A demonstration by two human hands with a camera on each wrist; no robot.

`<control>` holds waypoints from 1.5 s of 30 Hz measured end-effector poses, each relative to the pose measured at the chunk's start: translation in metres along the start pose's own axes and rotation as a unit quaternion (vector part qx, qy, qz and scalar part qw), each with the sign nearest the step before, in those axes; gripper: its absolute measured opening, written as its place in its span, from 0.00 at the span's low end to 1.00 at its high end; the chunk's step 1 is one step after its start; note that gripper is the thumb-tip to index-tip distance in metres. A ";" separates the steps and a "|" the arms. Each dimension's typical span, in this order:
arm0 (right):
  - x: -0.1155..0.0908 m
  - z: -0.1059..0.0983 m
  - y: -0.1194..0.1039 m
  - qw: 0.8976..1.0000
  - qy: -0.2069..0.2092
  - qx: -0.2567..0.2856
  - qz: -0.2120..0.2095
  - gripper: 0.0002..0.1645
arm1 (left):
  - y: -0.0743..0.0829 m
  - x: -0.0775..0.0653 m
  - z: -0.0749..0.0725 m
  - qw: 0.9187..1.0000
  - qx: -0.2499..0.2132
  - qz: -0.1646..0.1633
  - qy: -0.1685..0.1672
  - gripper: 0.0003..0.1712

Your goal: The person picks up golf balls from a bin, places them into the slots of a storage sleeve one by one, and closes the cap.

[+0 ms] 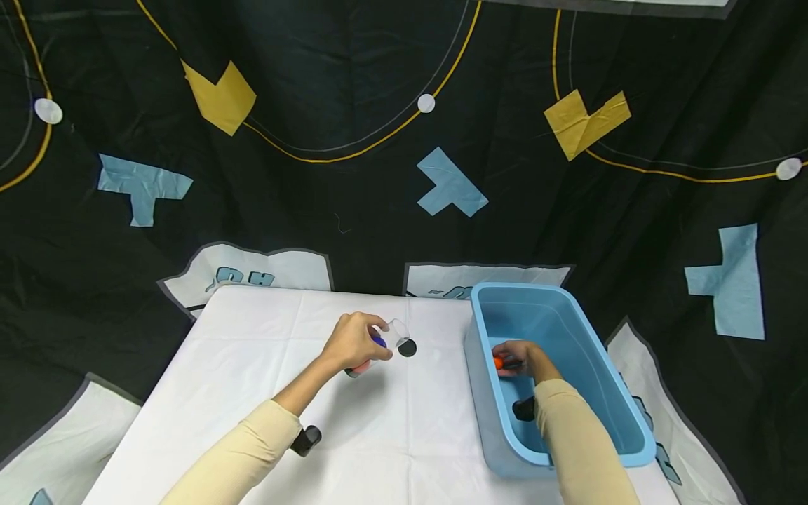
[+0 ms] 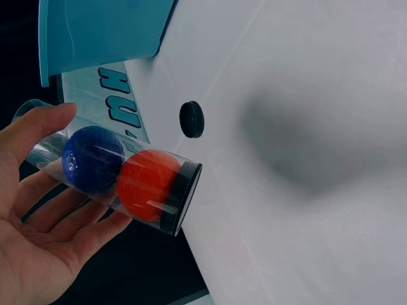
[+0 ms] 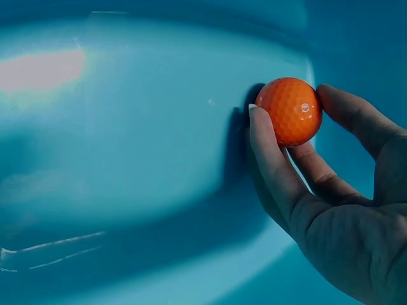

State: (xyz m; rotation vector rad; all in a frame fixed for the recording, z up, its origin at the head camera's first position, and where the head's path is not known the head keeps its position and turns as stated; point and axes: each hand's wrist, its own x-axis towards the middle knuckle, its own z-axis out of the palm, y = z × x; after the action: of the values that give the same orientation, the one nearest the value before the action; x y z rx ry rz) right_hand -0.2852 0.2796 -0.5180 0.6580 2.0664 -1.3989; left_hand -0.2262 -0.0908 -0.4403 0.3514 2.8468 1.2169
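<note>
My left hand [image 1: 352,341] holds a clear plastic tube [image 2: 141,147] above the white table, thumb on one side and fingers on the other. Inside the tube, a dark blue ball [image 2: 93,159] lies against a red-orange ball [image 2: 150,184], which rests by the black end cap [image 2: 181,198]. On the table near the tube's other end lies a loose black cap [image 1: 407,348]. Down inside the light blue tub [image 1: 482,393], my right hand [image 1: 520,356] pinches an orange golf ball [image 3: 289,112] between thumb and fingers, close to the tub's wall.
The tub stands on the right side of the white-covered table [image 1: 379,463]. A black cloth backdrop [image 1: 353,224] with taped shapes hangs behind it. Small black devices sit at the left cuff [image 1: 306,440] and the right cuff [image 1: 524,409].
</note>
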 end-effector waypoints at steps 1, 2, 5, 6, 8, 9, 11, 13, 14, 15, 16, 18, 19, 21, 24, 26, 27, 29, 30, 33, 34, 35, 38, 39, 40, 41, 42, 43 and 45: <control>-0.002 -0.002 -0.001 1.000 -0.003 0.006 0.001 0.22 | 0.001 0.000 0.000 1.000 0.001 0.000 0.000 0.25; -0.003 -0.004 -0.002 1.000 -0.007 0.011 0.002 0.23 | 0.001 0.001 0.000 1.000 0.001 0.001 0.000 0.25; -0.011 -0.011 -0.008 0.999 -0.015 0.028 0.007 0.27 | 0.003 0.002 0.000 1.000 0.002 0.002 -0.003 0.25; -0.014 -0.014 -0.012 0.999 -0.018 0.033 0.005 0.28 | 0.004 0.002 -0.001 1.000 0.003 0.002 -0.003 0.25; -0.022 -0.019 -0.019 0.999 -0.021 0.032 -0.003 0.29 | 0.004 0.003 -0.001 1.000 0.004 0.002 -0.004 0.25; -0.026 -0.022 -0.024 0.999 -0.022 0.028 -0.010 0.29 | 0.004 0.003 -0.001 1.000 0.004 0.002 -0.004 0.26; -0.035 -0.029 -0.034 0.999 -0.022 0.017 -0.024 0.31 | 0.005 0.004 0.000 1.000 0.002 0.002 -0.003 0.25; -0.045 -0.035 -0.045 0.999 -0.023 0.002 -0.042 0.35 | 0.006 0.004 0.001 1.000 0.002 0.001 -0.003 0.25; -0.050 -0.038 -0.052 0.998 -0.022 -0.009 -0.050 0.36 | 0.006 0.005 0.001 1.000 0.003 0.001 -0.003 0.25; -0.055 -0.041 -0.058 0.998 -0.020 -0.018 -0.059 0.38 | 0.006 0.005 0.002 1.000 0.003 0.001 -0.003 0.25; -0.060 -0.044 -0.064 0.997 -0.020 -0.027 -0.068 0.39 | 0.006 0.005 0.002 1.000 0.003 0.000 -0.003 0.25; -0.070 -0.047 -0.078 0.995 -0.024 -0.043 -0.087 0.39 | 0.006 0.004 0.003 1.000 0.005 0.001 -0.002 0.25; -0.075 -0.048 -0.084 0.994 -0.024 -0.051 -0.096 0.38 | 0.006 0.004 0.003 1.000 0.006 0.002 -0.003 0.25; -0.085 -0.047 -0.096 0.991 -0.028 -0.060 -0.115 0.34 | 0.006 0.003 0.003 1.000 0.008 0.007 -0.005 0.25; -0.100 -0.042 -0.109 0.986 -0.033 -0.079 -0.143 0.30 | 0.007 0.004 0.003 1.000 0.011 0.011 -0.005 0.25; -0.107 -0.037 -0.116 0.981 -0.041 -0.093 -0.163 0.27 | 0.008 0.005 0.004 1.000 0.011 0.013 -0.002 0.25; -0.111 -0.034 -0.119 0.979 -0.047 -0.102 -0.173 0.27 | 0.009 0.005 0.005 1.000 0.009 0.012 -0.001 0.25; -0.116 -0.026 -0.124 0.974 -0.059 -0.113 -0.187 0.27 | 0.010 0.006 0.006 1.000 0.006 0.013 0.000 0.24; -0.118 -0.022 -0.126 0.973 -0.065 -0.115 -0.192 0.26 | 0.010 0.007 0.007 1.000 0.005 0.012 0.001 0.24; -0.123 -0.005 -0.131 0.970 -0.076 -0.114 -0.201 0.26 | 0.012 0.008 0.009 1.000 0.000 0.014 -0.001 0.24; -0.124 0.001 -0.132 0.970 -0.077 -0.112 -0.200 0.25 | 0.012 0.008 0.010 1.000 -0.001 0.015 -0.003 0.24; -0.124 0.008 -0.134 0.970 -0.078 -0.111 -0.202 0.24 | 0.013 0.008 0.010 1.000 -0.002 0.016 -0.003 0.24; -0.126 0.027 -0.137 0.970 -0.078 -0.109 -0.203 0.22 | 0.014 0.008 0.011 1.000 -0.003 0.019 -0.004 0.24; -0.126 0.034 -0.137 0.970 -0.080 -0.111 -0.202 0.21 | 0.015 0.008 0.010 1.000 -0.003 0.018 -0.004 0.25; -0.126 0.040 -0.138 0.969 -0.083 -0.112 -0.202 0.20 | 0.015 0.008 0.010 1.000 -0.003 0.018 -0.003 0.24; -0.127 0.046 -0.138 0.969 -0.085 -0.114 -0.204 0.20 | 0.015 0.008 0.010 1.000 -0.004 0.017 -0.002 0.24; -0.128 0.051 -0.139 0.968 -0.088 -0.115 -0.203 0.20 | 0.016 0.008 0.010 1.000 -0.004 0.015 -0.002 0.24; -0.128 0.056 -0.139 0.968 -0.093 -0.115 -0.202 0.19 | 0.016 0.008 0.010 1.000 -0.004 0.014 -0.002 0.23; -0.128 0.065 -0.139 0.968 -0.096 -0.116 -0.201 0.19 | 0.016 0.008 0.010 1.000 -0.006 0.011 -0.004 0.23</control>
State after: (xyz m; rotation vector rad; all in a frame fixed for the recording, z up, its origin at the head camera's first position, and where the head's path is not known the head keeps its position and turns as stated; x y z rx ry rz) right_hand -0.2731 0.1608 -0.3579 -0.0002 2.2357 -1.3351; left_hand -0.2295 -0.0710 -0.4351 0.3886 2.8361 1.2321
